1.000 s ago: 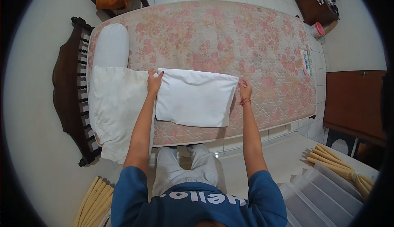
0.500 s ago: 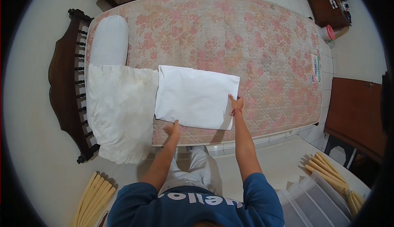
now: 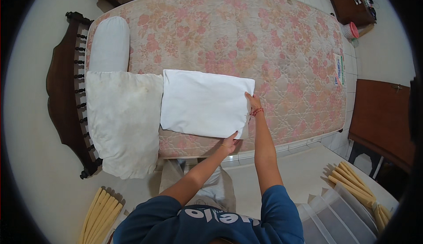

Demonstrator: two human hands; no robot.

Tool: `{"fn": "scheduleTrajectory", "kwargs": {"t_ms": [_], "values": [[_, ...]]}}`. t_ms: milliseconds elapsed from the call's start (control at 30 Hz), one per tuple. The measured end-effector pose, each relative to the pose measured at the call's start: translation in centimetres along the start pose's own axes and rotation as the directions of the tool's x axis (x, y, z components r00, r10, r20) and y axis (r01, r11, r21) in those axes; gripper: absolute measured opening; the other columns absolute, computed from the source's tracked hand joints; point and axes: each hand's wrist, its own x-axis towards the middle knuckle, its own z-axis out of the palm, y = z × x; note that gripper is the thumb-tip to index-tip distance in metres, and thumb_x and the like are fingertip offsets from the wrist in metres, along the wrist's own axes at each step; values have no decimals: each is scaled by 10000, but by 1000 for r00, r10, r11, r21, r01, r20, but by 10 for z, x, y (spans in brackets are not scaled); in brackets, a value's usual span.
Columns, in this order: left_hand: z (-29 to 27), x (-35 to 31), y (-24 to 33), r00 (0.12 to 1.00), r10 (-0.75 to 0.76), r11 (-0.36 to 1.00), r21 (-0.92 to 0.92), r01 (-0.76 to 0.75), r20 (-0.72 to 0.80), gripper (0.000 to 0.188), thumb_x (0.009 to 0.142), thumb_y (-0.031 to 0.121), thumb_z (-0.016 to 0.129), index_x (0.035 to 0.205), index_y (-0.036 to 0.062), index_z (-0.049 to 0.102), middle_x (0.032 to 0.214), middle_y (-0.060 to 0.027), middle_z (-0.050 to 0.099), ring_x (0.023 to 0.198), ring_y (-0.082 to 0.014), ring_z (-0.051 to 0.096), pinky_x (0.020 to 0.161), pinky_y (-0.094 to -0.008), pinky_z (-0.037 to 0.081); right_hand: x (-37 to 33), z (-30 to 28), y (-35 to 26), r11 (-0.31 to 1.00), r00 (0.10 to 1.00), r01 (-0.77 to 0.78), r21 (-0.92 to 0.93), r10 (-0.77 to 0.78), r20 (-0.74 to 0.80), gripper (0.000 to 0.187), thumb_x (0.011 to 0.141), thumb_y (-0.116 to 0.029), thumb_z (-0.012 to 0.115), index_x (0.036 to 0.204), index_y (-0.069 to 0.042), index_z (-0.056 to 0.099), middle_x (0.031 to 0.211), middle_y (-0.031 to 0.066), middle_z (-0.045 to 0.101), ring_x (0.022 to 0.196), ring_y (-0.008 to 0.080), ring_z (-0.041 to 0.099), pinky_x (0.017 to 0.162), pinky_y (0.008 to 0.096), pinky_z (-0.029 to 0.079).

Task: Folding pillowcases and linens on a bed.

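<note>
A white pillowcase point(image 3: 202, 104) lies spread on the pink floral mattress point(image 3: 282, 37), its left edge against a bare off-white pillow point(image 3: 125, 120). My right hand point(image 3: 253, 101) grips the pillowcase's right edge, thumb on top and fingers underneath. At its near right corner, my left hand point(image 3: 230, 143) pinches the cloth, with the thumb above and the other fingers partly hidden below. Along that right side, a greyish strip of the cloth shows between my hands.
A white bolster point(image 3: 110, 44) lies by the dark wooden headboard point(image 3: 61, 94). Tied yellow curtains point(image 3: 101, 213) hang at lower left. Translucent plastic drawers point(image 3: 328, 219) stand at lower right. Beyond the foot are a brown cabinet point(image 3: 348, 3) and a pink-rimmed basket point(image 3: 351, 30).
My left hand has moved right along the near edge to the pillowcase's right corner. My right hand has shifted slightly up the right edge. The view has shifted a little.
</note>
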Motion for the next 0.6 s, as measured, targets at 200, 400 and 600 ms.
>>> {"fn": "scheduleTrajectory", "kwargs": {"t_ms": [200, 400, 600], "values": [[23, -31, -28, 982, 17, 1000, -20, -13, 186, 354, 827, 202, 608, 1142, 118, 471, 1102, -45, 534, 1012, -186, 511, 859, -349, 424, -47, -38, -19, 951, 970, 206, -232, -230, -81, 450, 754, -375, 649, 891, 50, 590, 781, 84, 609, 687, 152, 546, 627, 298, 436], [22, -76, -32, 936, -43, 979, -171, 109, 351, 255, 842, 115, 559, 1081, 65, 486, 1048, -79, 560, 1013, -191, 526, 967, -426, 382, -93, -72, -59, 923, 914, 357, -141, -376, -150, 273, 770, -183, 654, 939, 19, 581, 801, 63, 616, 714, 113, 568, 615, 246, 460], [-3, -101, 6, 956, 216, 894, -434, -111, 201, 128, 824, 46, 530, 944, 5, 542, 849, -108, 588, 799, -179, 574, 922, -460, 435, -111, 2, -97, 824, 818, 566, -22, -565, -106, 437, 686, -79, 686, 1058, 21, 477, 862, 101, 608, 747, 184, 593, 675, 301, 477]]}}
